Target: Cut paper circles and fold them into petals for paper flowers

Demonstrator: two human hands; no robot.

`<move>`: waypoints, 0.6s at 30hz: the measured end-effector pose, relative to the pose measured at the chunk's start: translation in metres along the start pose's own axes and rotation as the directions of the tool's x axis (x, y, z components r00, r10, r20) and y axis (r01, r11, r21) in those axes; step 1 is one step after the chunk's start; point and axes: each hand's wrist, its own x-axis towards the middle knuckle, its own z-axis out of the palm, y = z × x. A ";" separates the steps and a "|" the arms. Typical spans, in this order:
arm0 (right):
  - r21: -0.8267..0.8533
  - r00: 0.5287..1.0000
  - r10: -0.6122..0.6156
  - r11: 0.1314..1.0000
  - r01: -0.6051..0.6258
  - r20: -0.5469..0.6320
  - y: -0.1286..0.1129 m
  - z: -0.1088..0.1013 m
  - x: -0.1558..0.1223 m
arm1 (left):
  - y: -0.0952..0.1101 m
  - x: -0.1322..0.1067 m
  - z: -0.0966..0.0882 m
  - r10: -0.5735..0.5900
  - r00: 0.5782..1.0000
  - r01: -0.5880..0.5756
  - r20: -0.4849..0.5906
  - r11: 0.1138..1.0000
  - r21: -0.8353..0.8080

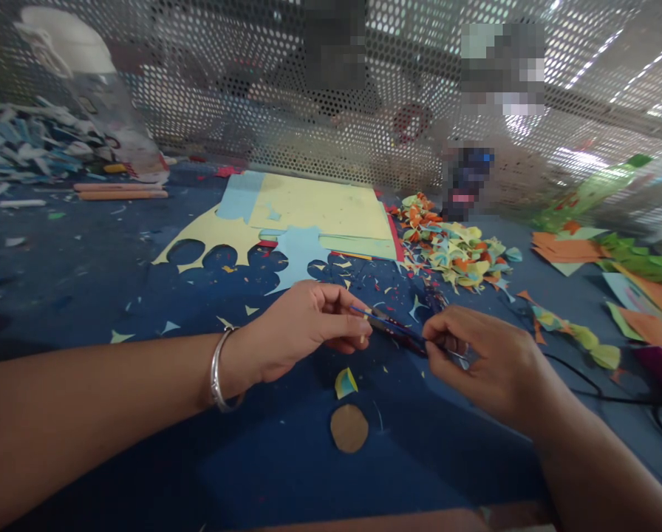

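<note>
My left hand (309, 325), with a silver bangle at the wrist, is closed in a pinch on one end of a thin dark stick (391, 325) that has a strip of paper wound on it. My right hand (486, 362) is closed on the stick's other end. Both hands hover just above the dark blue table (114, 295). Below them lie a small folded yellow-and-blue paper piece (345, 383) and a brown paper disc (349, 428).
Yellow and light blue paper sheets (320, 210) with cut-out circles lie behind the hands. A heap of coloured paper scraps (458, 251) sits to the right, orange and green sheets (613, 255) farther right, white scraps (26, 148) far left. A perforated metal screen (225, 89) closes the back.
</note>
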 end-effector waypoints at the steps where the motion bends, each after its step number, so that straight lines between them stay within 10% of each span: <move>1: 0.004 1.000 -0.006 1.000 0.006 0.009 0.000 0.000 0.000 | 0.000 0.000 0.000 -0.002 1.000 0.002 0.009 1.000 -0.004; 18: 0.046 0.993 -0.101 0.994 0.098 0.066 -0.004 -0.002 -0.001 | 0.002 -0.004 -0.001 -0.003 0.999 -0.002 0.048 0.994 0.111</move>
